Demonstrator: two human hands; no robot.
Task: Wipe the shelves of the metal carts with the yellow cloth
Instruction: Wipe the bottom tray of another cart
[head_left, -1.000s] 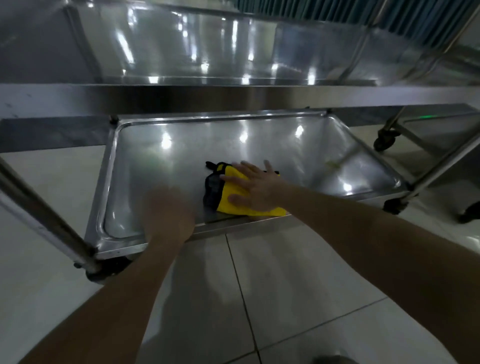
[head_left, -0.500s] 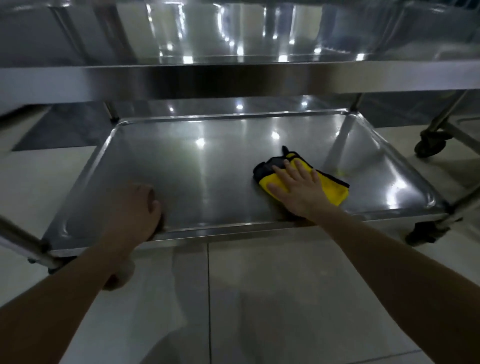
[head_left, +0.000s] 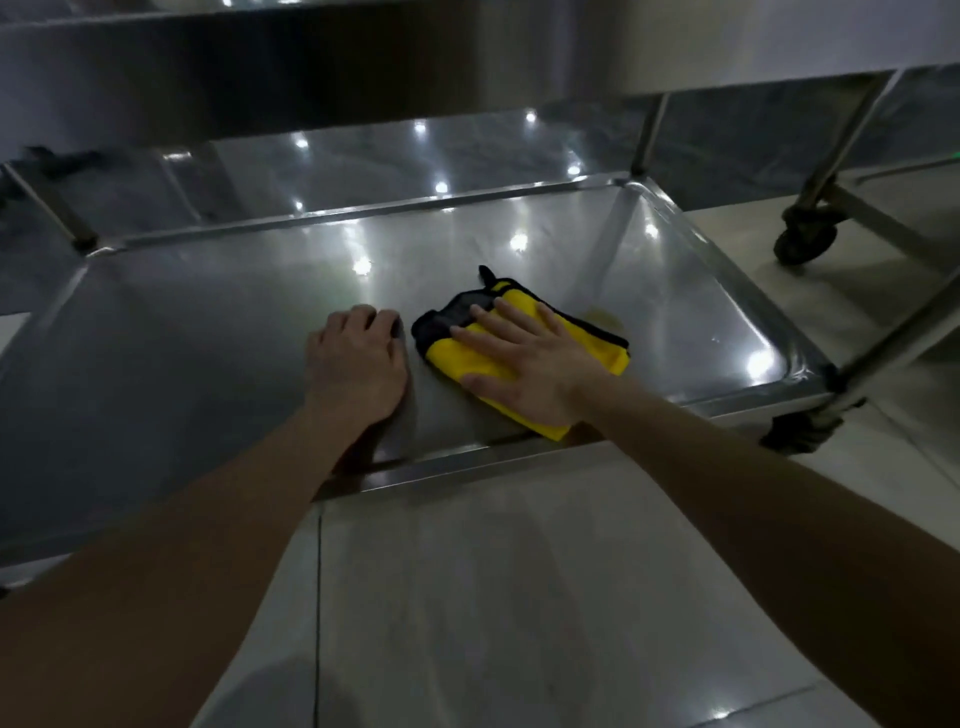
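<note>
Wiping the lower shelf is the step in hand: yellow cloth (head_left: 592, 345), folded with a dark trim edge, lies flat on the lower shelf (head_left: 208, 322), right of centre and near the front rim, one corner just at that rim. Right hand (head_left: 524, 369) is on top of it, palm down, fingers straight and spread, pressing, not gripping. Left hand (head_left: 358, 364) sits just beside the cloth on bare metal, not touching it, fingers curled under, holding nothing I can see; reads as a brace. The shelf is a shallow tray with a raised rim. In it: the cloth, both hands, and a faint yellowish smear (head_left: 605, 317) just beyond the cloth's far edge. My read: partway through this shelf, and the smear looks not yet cleared. The next move calls for a flat push away and slightly right to take the smear, then passes into the right-hand corners where the rim curves up, so keep pressure even or the fold bunches. The left side of the tray needs the bracing hand out of the way. Upper shelf (head_left: 363, 67) overhangs close, so head clearance is tight; its top is not visible from here. A second cart's caster (head_left: 802, 236) stands on the tile floor (head_left: 519, 597) to the right.
</note>
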